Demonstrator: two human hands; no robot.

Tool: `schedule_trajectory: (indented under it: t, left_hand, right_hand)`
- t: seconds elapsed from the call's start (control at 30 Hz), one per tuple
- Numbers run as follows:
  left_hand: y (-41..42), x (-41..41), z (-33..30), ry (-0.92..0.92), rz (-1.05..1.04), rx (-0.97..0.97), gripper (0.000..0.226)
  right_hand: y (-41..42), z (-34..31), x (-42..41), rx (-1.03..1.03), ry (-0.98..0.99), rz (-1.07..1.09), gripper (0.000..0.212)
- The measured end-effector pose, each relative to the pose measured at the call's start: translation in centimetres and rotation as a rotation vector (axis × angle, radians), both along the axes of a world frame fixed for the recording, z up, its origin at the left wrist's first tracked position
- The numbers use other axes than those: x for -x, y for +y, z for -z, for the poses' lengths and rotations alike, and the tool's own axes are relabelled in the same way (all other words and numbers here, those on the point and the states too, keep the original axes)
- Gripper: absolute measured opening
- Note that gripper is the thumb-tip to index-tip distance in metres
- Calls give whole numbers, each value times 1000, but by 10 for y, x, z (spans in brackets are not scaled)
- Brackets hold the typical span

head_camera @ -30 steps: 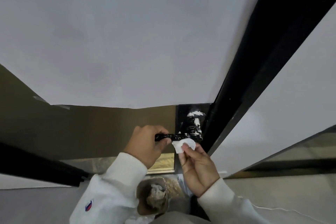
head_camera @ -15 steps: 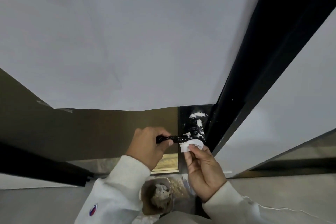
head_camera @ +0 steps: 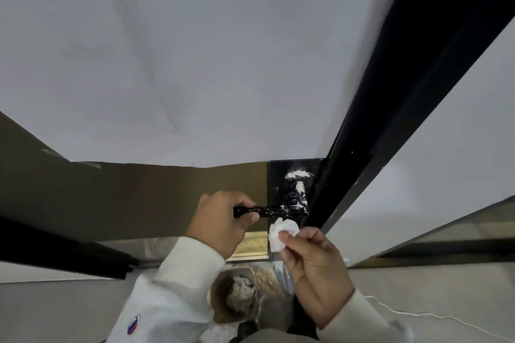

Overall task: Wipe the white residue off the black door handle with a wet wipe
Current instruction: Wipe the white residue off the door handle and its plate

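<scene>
A black lever door handle (head_camera: 274, 211) juts left from a black plate (head_camera: 278, 175) on the door. White residue streaks the handle's neck and the knob-like part (head_camera: 298, 175) above it. My left hand (head_camera: 223, 221) grips the free end of the lever, fingers curled round it. My right hand (head_camera: 313, 257) pinches a crumpled white wet wipe (head_camera: 282, 232) just below the lever's hinge end, a small gap between wipe and handle.
White sheeting (head_camera: 195, 64) covers the door above the handle; brown cardboard (head_camera: 111, 198) lies to its left. A black door frame (head_camera: 390, 120) runs diagonally on the right. On the floor below stands a brown bin (head_camera: 223, 309) holding used wipes. A thin white cable (head_camera: 418, 315) crosses the floor.
My right hand has drawn the wipe down and off the handle's hinge end, where it pressed half a second ago. My left hand keeps its grip on the lever.
</scene>
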State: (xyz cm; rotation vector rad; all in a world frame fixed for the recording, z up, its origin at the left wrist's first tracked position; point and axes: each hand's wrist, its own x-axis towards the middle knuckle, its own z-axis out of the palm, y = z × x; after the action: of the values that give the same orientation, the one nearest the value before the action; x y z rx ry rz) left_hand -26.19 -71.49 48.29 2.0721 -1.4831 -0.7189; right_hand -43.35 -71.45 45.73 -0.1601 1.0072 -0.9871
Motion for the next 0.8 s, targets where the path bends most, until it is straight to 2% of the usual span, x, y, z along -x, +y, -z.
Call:
schedule_trajectory:
  t: [0.07,0.17,0.23,0.33,0.4,0.5,0.7,0.8]
  left_hand:
    - [1,0,1,5,-1,-19,6]
    - [1,-1,4,-2,8,-8,7]
    - [1,-1,4,11,7,-12,7]
    - [2,-2,4,0,25,4,6]
    - [3,-2,4,-9,44,8,6]
    - [3,-1,2,-13,48,6,10]
    - [2,-3,2,-35,62,17,13]
    - [2,-2,0,-31,67,24,13]
  right_hand:
    - [9,-16,8,291,354,-143,22]
    - [2,-30,17,968,964,-250,25]
    - [-13,-28,19,1333,1269,-303,30]
    - [-27,-15,8,1498,1545,-523,31]
    - [-28,-6,-1,1532,1651,-617,27]
    - [-31,0,-11,1556,1697,-657,24]
    - [-33,2,-10,1634,1572,-645,23]
    - [-33,0,10,1590,1587,-589,22]
